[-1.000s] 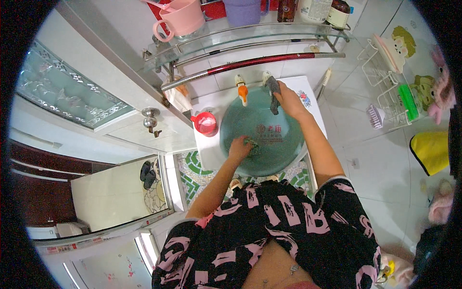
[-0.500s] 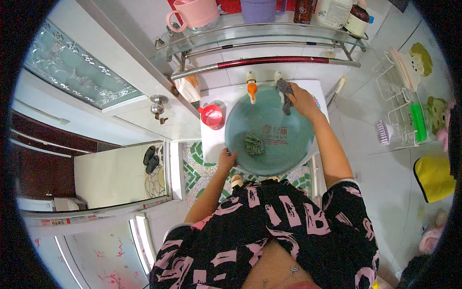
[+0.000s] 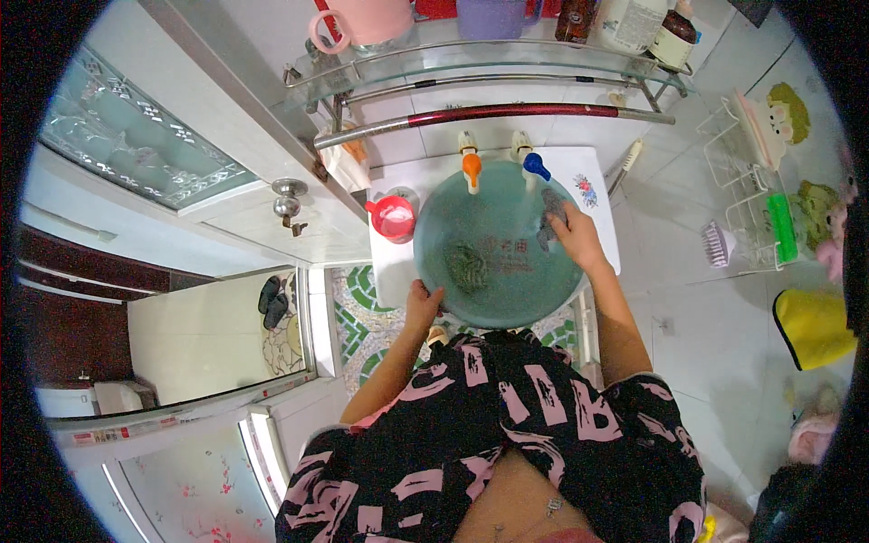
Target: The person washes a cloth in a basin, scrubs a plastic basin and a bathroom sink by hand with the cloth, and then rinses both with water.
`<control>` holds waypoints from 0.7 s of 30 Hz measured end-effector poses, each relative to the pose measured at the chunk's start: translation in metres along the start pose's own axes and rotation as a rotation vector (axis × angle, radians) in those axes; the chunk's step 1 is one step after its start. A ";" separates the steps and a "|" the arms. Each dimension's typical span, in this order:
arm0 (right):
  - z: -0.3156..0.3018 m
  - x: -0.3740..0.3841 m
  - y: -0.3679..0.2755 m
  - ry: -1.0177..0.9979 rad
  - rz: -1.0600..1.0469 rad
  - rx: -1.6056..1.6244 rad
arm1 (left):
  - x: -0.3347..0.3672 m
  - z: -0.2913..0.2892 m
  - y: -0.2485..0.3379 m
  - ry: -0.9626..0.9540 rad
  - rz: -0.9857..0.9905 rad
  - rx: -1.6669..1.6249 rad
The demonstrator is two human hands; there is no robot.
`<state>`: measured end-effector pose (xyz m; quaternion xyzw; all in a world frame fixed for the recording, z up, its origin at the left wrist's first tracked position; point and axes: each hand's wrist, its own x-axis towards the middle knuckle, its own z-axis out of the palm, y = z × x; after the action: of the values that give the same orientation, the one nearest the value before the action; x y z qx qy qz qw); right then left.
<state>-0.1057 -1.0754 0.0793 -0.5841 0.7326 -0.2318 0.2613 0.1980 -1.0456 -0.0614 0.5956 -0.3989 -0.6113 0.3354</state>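
White tiles [image 3: 697, 335] and a glass shelf [image 3: 516, 60] surround a white counter [image 3: 600, 231] in a small washroom, with patterned floor [image 3: 362, 339] showing below it. From the head view, the right hand [image 3: 577, 237] reaches over the far right side of a basin [image 3: 507, 303], its fingers bent and closed together on a grey cloth [image 3: 549, 219]. The left hand [image 3: 425, 301] is at the basin's near left rim, fingers curled and touching it; whether they grip it I cannot tell.

The grey cloth is dark, soft and bunched, hanging from the right hand's fingertips just inside the basin wall. The basin is round and blue-green, with red print on its bottom, and lies between the two hands. In it, just beyond and to the right of the left hand, sits a crumpled green cloth [image 3: 468, 268], mottled light and dark.

Beyond the right hand and slightly to its left is a blue tap [image 3: 537, 167]; farther left is an orange tap [image 3: 472, 168]. Beyond the left hand, a little to its left, a red cup [image 3: 393, 219] with something whitish inside stands beside the basin. Well to the right of the right hand are a purple brush [image 3: 717, 244] and a white wire rack [image 3: 753, 237].
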 end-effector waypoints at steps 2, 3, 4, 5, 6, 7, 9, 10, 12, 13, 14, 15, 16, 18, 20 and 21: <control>0.008 -0.001 -0.012 0.016 -0.056 -0.015 | 0.003 -0.005 -0.005 -0.041 0.059 0.063; 0.012 0.001 -0.019 0.089 -0.131 0.034 | 0.002 -0.004 -0.001 -0.044 0.060 0.061; 0.016 0.004 -0.027 0.161 -0.206 0.083 | -0.001 -0.002 0.002 -0.036 0.043 0.086; 0.021 0.008 -0.036 0.232 -0.283 0.131 | -0.002 0.000 0.005 -0.027 0.026 0.110; 0.025 0.014 -0.045 0.227 -0.288 0.132 | -0.004 -0.002 0.002 -0.039 0.054 0.051; 0.027 0.022 -0.054 0.299 -0.387 0.057 | -0.005 -0.003 0.006 -0.040 0.056 0.050; 0.037 0.037 -0.076 0.374 -0.485 -0.021 | -0.005 -0.004 0.015 -0.107 0.046 0.037; 0.049 0.043 -0.092 0.378 -0.523 -0.189 | -0.003 -0.005 0.012 -0.089 0.051 0.101; 0.069 0.056 -0.112 0.385 -0.549 -0.365 | -0.004 -0.005 0.009 -0.079 0.082 0.107; 0.080 0.063 -0.118 0.408 -0.484 -0.458 | -0.006 -0.004 0.016 -0.070 0.114 0.118; 0.086 0.069 -0.121 0.430 -0.416 -0.551 | -0.009 -0.003 0.022 -0.080 0.116 0.122; 0.086 0.075 -0.130 0.431 -0.415 -0.549 | -0.015 -0.003 0.032 -0.076 0.117 0.168; 0.080 0.076 -0.143 0.299 -0.320 -0.558 | -0.019 -0.004 0.036 -0.069 0.116 0.212; 0.080 0.089 -0.149 0.166 -0.223 -0.563 | -0.007 -0.007 0.008 -0.083 0.120 0.111; 0.079 0.112 -0.130 0.252 -0.290 -0.553 | -0.004 -0.007 0.003 -0.115 0.128 0.010; 0.079 0.117 -0.127 0.251 -0.288 -0.555 | -0.005 -0.008 0.011 -0.135 0.106 0.053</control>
<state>0.0180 -1.2189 0.0879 -0.6976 0.7040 -0.1283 -0.0353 0.2054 -1.0471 -0.0487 0.5399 -0.4673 -0.6208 0.3237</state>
